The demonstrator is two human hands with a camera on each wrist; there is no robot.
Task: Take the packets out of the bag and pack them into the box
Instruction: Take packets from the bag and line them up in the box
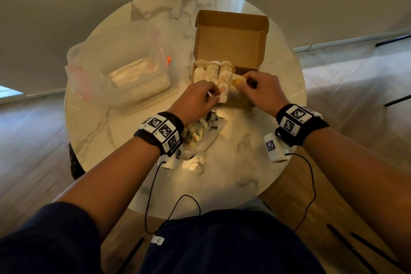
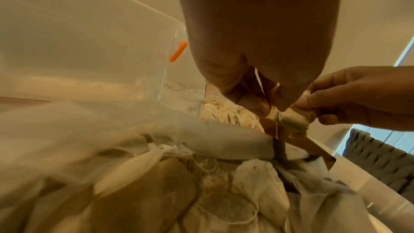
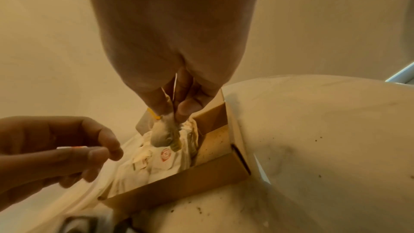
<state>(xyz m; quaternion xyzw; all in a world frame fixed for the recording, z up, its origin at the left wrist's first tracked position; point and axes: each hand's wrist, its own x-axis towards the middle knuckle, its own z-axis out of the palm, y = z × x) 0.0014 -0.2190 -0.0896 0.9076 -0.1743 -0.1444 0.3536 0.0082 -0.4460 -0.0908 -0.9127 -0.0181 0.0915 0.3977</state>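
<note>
Two hands over open box (image 1: 231, 40) on marble worktop (image 1: 233, 173), head view. Left wrist: left hand (image 2: 257, 45) pinching a tag, bag (image 2: 156, 192) of packets below. Right wrist: right hand (image 3: 170, 50) pinching packet (image 3: 165, 135) above the packed rows.

**Table layout**

The box (image 1: 231, 38) sits on the table (image 1: 233, 173) at centre, slightly toward 1 o'clock, its lid raised at 12. Packets (image 1: 210, 71) fill its 9 o'clock side in rows. A tub (image 1: 133, 73) stands at 9 o'clock of the box, apart. The bag (image 1: 200, 138) lies at 6 o'clock of the box, touching it. Both hands, left (image 1: 195, 100) and right (image 1: 260, 91), meet over the box's 6 o'clock edge.
</note>
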